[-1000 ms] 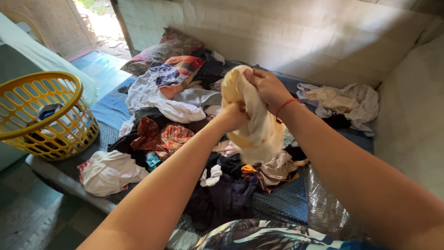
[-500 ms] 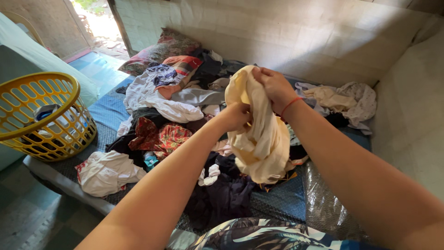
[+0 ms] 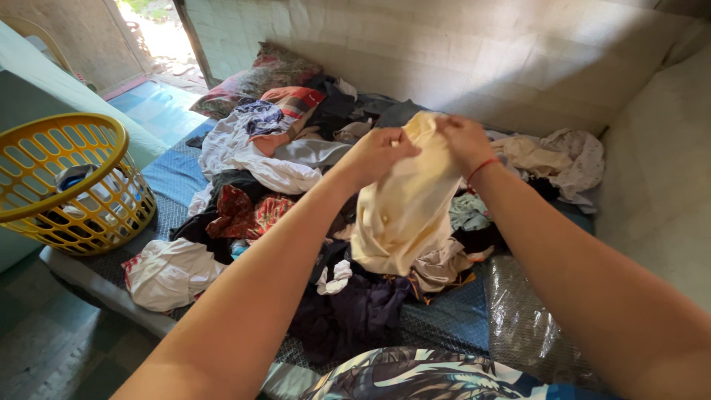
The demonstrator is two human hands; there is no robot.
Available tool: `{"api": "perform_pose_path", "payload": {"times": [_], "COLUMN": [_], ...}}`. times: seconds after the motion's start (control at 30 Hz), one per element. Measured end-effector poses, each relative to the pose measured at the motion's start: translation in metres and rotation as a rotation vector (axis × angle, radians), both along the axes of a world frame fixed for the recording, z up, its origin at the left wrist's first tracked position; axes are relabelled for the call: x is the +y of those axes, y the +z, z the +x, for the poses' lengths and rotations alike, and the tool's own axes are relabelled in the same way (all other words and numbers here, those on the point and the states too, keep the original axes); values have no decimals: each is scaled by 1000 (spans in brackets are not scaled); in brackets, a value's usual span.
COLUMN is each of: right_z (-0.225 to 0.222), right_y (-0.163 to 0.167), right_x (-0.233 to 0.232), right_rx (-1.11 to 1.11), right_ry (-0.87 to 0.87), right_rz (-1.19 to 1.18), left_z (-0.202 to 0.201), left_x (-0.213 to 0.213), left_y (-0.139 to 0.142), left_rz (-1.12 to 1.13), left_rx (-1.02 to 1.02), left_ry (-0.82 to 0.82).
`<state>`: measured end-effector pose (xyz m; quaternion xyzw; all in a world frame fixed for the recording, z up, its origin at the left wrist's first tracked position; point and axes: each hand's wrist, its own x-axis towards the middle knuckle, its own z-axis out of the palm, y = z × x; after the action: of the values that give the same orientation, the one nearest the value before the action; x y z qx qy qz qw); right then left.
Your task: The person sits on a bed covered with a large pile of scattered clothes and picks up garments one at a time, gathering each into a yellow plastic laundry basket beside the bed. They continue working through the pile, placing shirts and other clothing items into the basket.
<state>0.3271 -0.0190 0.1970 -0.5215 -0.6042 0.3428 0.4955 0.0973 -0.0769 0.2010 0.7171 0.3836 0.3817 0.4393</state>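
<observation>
Pale-yellow soft cloth garment (image 3: 404, 215) hangs lifted above the bed, its top edge pinched closed by the left hand (image 3: 378, 154) and right hand (image 3: 465, 141). Unfolded as yet, 1 piece of many: the heap of mixed clothes (image 3: 281, 185) lies unsorted. Yellow plastic basket (image 3: 44, 141) contents are hard to make out; fingertips hide in folds.

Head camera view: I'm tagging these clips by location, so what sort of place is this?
Probably a room in a home: a low bed against a tiled wall is heaped with loose clothes, beside a yellow plastic laundry basket. Both hands hold up a pale yellow cloth garment.
</observation>
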Motion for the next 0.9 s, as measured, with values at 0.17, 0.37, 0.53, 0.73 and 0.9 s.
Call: {"api": "perform_pose_path", "payload": {"times": [0.17, 0.37, 0.53, 0.73, 0.9], "right_z": [26, 0, -21, -29, -30], "right_y": [21, 33, 23, -4, 5], "right_x": [9, -22, -56, -60, -43], "right_rx": [3, 86, -24, -170, 168], "right_ry": [-184, 210, 712, 594, 414], "right_rz": [22, -281, -293, -427, -455], "left_z": [-21, -5, -1, -48, -77], "left_x": [-3, 13, 25, 45, 33], "left_y": [1, 19, 32, 28, 9], "left_rz": [-43, -250, -178, -32, 337], "left_rx": [357, -387, -508, -416, 202], "left_ry": [43, 28, 36, 248, 775]}}
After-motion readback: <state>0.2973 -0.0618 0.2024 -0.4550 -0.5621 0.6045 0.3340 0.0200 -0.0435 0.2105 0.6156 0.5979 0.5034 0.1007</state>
